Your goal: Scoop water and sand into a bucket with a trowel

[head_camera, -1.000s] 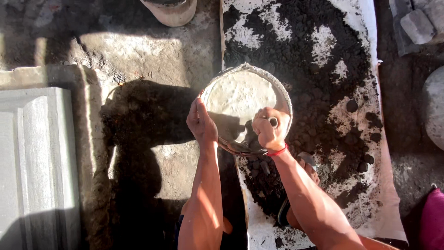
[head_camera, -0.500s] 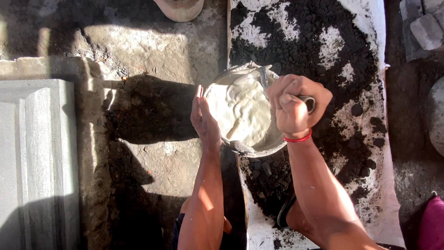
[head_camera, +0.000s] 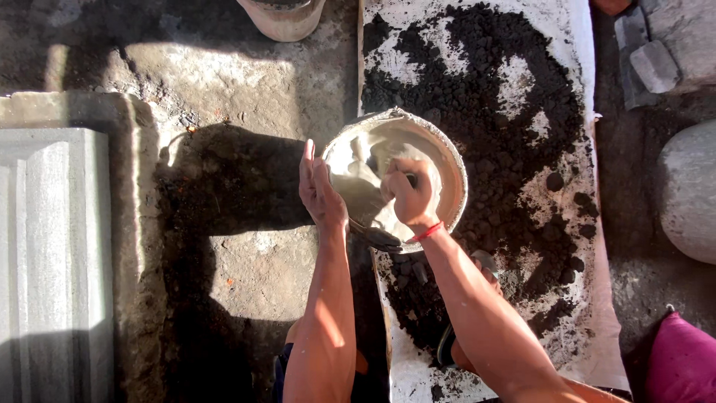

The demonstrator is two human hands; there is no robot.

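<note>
Right hand (head_camera: 410, 195) fist grips a tool in the grey bucket (head_camera: 450, 160); left hand (head_camera: 319, 190), flat open, steadies its rim.

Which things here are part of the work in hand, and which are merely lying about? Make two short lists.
In use: left hand steadying the bucket; right hand gripping a tool in the pale paste.

Lying about: dark soil on white sheet, clay pot, round stone, pink cloth.

— What carries everything?
— Rough concrete floor (head_camera: 246, 89).
— And lying on it?
— A white sheet (head_camera: 589, 328) strewn with dark soil (head_camera: 485, 97) on the right, a grey slab (head_camera: 45, 254) left, a clay pot (head_camera: 287, 16) far.
</note>
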